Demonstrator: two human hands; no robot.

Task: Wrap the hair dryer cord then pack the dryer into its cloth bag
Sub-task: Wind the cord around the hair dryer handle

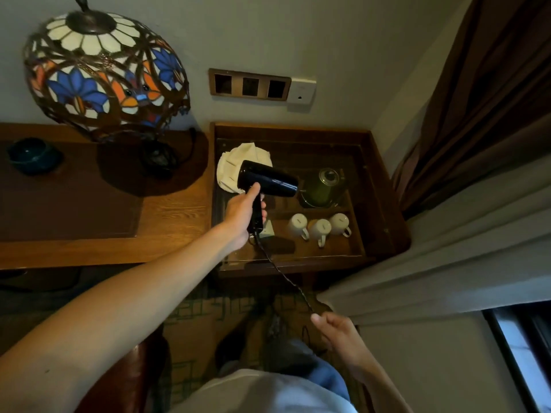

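My left hand (243, 211) grips the handle of a black hair dryer (268, 178) and holds it above the wooden tray table, barrel pointing right. A black cord (280, 271) runs taut from the handle's bottom down and right to my right hand (335, 330), which pinches it low near my lap. A crumpled cream cloth bag (231, 166) lies on the tray behind the dryer, partly hidden by it.
The wooden tray table (384, 204) holds a green glass teapot (323, 187) and three white mugs (319, 228). A stained-glass lamp (104, 73) and a dark bowl (32, 155) stand on the desk at left. Curtains (477, 129) hang at right; wall sockets (250, 86) sit above.
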